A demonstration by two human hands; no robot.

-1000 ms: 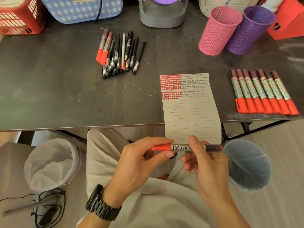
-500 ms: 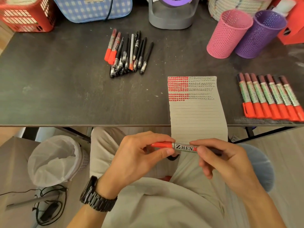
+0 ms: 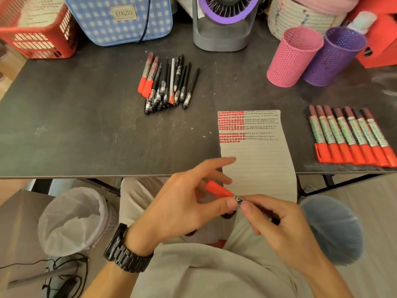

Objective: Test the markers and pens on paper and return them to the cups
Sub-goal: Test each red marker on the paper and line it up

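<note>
View from above of a dark grey desk (image 3: 86, 125) with a person seated at it. We count two perforated plastic cups standing at the far right and touching each other: one pink cup (image 3: 294, 57) and one purple cup (image 3: 335, 57). Seven thick green-labelled markers (image 3: 352, 136) with orange-red caps lie side by side at the right edge, caps toward the person. A loose pile of thin black pens (image 3: 171, 84) lies at mid-desk, too tightly packed for us to count, with two red-capped markers on its left side. One lined paper sheet (image 3: 262, 160) carries rows of red and black test marks at its top, and its lower end hangs over the front edge.

One slim red-capped marker (image 3: 218, 188) is held above the lap, just below the desk edge and in front of the hanging paper. Its long axis runs diagonally, the cap pointing up and left, the dark end down and right.

The left hand (image 3: 182, 203) is loosely spread, forefinger stretched out, thumb tip touching the barrel just below the cap. The right hand (image 3: 279, 224) pinches the barrel between thumb and forefinger, the other fingers curled round the dark end.
</note>
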